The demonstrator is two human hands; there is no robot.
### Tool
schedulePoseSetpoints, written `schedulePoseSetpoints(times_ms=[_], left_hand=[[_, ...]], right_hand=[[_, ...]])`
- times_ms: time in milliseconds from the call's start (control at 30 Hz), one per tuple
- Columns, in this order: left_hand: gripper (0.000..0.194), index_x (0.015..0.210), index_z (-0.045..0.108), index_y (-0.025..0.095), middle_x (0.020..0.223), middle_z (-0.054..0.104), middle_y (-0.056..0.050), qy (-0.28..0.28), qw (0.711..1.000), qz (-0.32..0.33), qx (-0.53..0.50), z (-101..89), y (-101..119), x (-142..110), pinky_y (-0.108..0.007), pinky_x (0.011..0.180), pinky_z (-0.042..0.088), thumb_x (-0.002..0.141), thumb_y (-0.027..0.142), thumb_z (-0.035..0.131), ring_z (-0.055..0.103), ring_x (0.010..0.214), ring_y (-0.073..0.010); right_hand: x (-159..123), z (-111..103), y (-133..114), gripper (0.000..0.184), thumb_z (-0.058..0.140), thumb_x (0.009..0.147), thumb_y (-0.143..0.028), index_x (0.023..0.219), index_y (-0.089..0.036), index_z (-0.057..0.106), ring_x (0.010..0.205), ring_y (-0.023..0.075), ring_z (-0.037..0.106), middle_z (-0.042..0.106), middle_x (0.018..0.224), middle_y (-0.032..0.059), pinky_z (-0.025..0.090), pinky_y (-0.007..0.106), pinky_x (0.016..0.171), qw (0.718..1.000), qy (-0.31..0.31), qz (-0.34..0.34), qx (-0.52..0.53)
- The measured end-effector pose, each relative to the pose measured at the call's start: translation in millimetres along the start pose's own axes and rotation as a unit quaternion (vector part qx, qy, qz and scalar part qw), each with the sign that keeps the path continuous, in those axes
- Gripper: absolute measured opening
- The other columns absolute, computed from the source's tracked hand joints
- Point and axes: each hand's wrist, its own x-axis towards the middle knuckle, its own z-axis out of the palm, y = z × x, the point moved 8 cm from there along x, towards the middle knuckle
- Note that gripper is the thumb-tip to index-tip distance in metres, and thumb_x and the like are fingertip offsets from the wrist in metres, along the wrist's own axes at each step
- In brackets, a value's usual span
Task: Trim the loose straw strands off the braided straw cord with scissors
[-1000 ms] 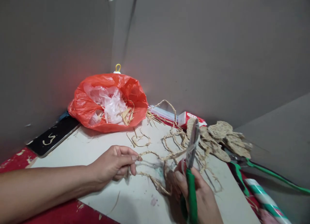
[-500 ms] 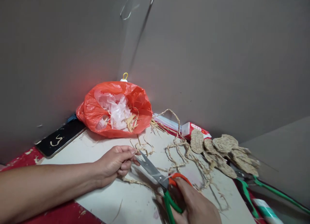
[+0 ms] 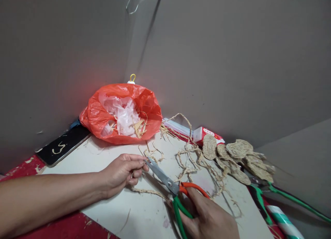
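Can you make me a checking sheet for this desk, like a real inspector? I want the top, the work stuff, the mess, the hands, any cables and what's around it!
Surface: white board on a red tabletop; pale scraps on both.
Job's things: scissors with one orange and one green handle; braided cord; woven pieces heaped at the right.
Clutter: red bag holding white plastic and straw; black phone with a pale curl on it; red-and-white packet.
Grips: right hand holds the scissors by the handles; left hand holds the cord, blade tips at its fingertips.
Cables: nothing seen.
Surroundings: grey walls meeting in a corner; wire hook high up.
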Motion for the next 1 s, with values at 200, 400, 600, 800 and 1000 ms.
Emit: schedulePoseSetpoints(times_ms=[200,400,600,800,1000], left_hand=[[0.013,0.078,0.061,0.008,0.074,0.055,-0.003,-0.006,1.0,0.003,0.006,3.3,3,0,-0.02,0.043,0.014,0.073,0.018,0.067,0.027,0.047,-0.0012],[0.01,0.071,0.059,0.008,0.071,0.054,-0.003,0.007,1.0,-0.012,0.004,1.7,2,0,-0.019,0.042,0.014,0.072,0.015,0.066,0.025,0.047,-0.0013],[0.008,0.073,0.058,0.008,0.073,0.055,-0.004,0.005,1.0,-0.022,-0.004,-1.1,-1,2,-0.018,0.042,0.014,0.073,0.014,0.064,0.026,0.047,-0.0015],[0.014,0.085,0.061,0.008,0.072,0.053,-0.002,0.005,1.0,-0.018,-0.001,-2.0,-2,2,-0.019,0.042,0.016,0.074,0.015,0.066,0.027,0.046,-0.0015],[0.019,0.088,0.062,0.01,0.068,0.053,0.001,-0.025,0.999,-0.036,0.015,2.1,-9,0,-0.02,0.043,0.016,0.073,0.019,0.069,0.027,0.045,-0.0011]], right_hand=[[-1,0,2,0.027,0.056,0.077,-0.05,0.076,-0.024,0.062,0.046,0.0126,0.056,0.06,0.055,-0.0026,0.036,0.023,0.045,1.0,-0.011,0.009,-0.012],[-3,-3,0,0.031,0.052,0.079,-0.052,0.071,-0.024,0.062,0.044,0.0121,0.053,0.056,0.05,-0.0022,0.03,0.023,0.044,0.999,-0.021,0.011,-0.023],[-4,-1,1,0.035,0.051,0.08,-0.054,0.064,-0.024,0.058,0.041,0.012,0.05,0.053,0.047,-0.0027,0.028,0.023,0.043,0.999,-0.037,0.023,-0.029],[-8,8,23,0.037,0.06,0.07,-0.059,0.075,-0.023,0.063,0.044,0.0119,0.051,0.057,0.05,-0.0026,0.038,0.021,0.044,0.967,-0.045,0.177,0.177],[-10,7,33,0.04,0.066,0.064,-0.058,0.069,-0.02,0.055,0.048,0.0128,0.05,0.053,0.052,-0.0021,0.043,0.023,0.046,0.826,-0.066,0.382,0.41]])
